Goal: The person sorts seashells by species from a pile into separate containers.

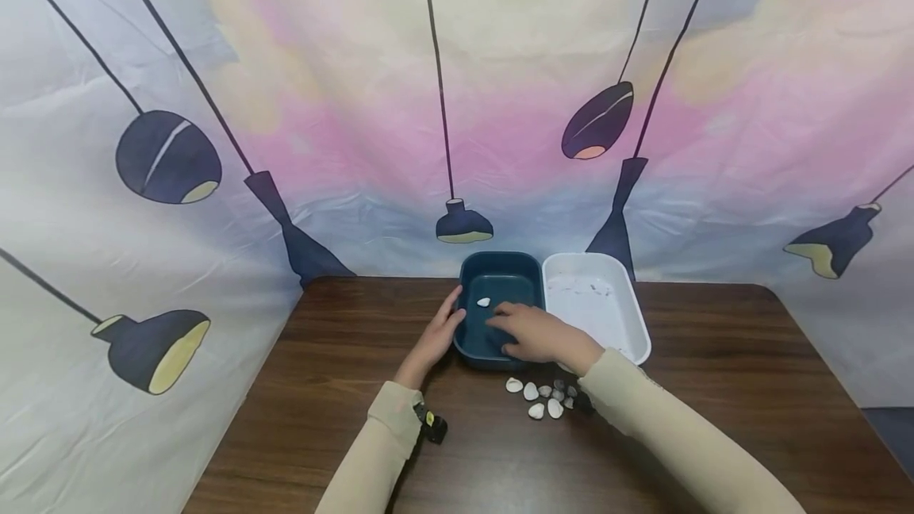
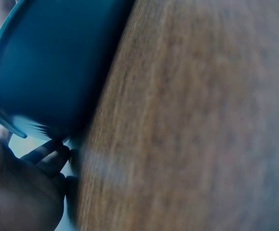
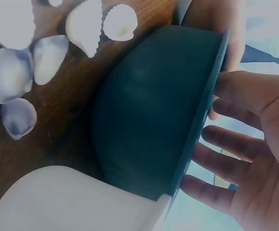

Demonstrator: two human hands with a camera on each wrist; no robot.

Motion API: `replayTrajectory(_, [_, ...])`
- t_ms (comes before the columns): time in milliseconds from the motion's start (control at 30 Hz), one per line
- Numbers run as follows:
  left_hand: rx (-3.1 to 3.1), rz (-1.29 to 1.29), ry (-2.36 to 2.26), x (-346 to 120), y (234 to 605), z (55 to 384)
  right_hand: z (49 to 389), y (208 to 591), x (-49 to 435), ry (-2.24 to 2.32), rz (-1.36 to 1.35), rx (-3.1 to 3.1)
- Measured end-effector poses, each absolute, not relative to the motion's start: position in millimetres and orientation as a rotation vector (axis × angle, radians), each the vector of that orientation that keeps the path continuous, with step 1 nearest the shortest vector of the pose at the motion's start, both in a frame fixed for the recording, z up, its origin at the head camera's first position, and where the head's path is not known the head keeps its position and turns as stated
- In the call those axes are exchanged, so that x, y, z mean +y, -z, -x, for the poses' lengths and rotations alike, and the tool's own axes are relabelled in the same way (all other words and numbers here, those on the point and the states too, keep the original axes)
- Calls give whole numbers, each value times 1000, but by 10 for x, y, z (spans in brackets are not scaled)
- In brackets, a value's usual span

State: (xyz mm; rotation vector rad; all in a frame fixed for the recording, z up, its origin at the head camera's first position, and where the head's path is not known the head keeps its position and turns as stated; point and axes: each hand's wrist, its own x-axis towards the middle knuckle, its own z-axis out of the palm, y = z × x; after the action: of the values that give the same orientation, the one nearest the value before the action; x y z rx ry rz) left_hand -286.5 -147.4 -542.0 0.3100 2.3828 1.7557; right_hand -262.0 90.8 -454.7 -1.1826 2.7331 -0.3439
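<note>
A teal plastic tub [image 1: 474, 355] stands near the back of the table with one white seashell [image 1: 483, 302] inside. My left hand [image 1: 437, 333] holds its left side, the thumb at the rim and the fingers against the outer wall [image 2: 38, 62]. Over the tub's right half reaches my right hand [image 1: 531, 331], palm down. Its fingers [image 3: 221, 163] are spread and loosely bent past the rim, with nothing visible between them. In front of the tub lie several loose seashells [image 1: 531, 391], some white, others greyish [image 3: 19, 118].
Against the teal tub's right side stands a white tub [image 1: 639, 316] with small dark flecks on its bottom. The brown wooden table [image 1: 321, 387] extends to both sides. Behind it hangs a cloth [image 1: 357, 101] printed with lamps.
</note>
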Motion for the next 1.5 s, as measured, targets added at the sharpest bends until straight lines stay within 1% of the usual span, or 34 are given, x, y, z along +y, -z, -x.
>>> replayTrajectory(333, [2383,-304,-1765,-1442,5379,2834,2394,4505,1071,418,1307,2762])
replayTrajectory(533, [2370,-269,-1810,-1416,5377,2826,2293,4508,1050,424,1398,2786])
replayTrajectory(800, [2361,-319,-1803,-1471,5432,2857,2158,4493,1043,378,1491,2805])
replayTrajectory(1233, [2380,-318,-1780,-1478,5434,2862,2001,4554,1053,447,1538,2762])
replayTrajectory(1500, [2383,-284,-1771,-1460,5420,2864,1958,4641,1025,461,1457,2677])
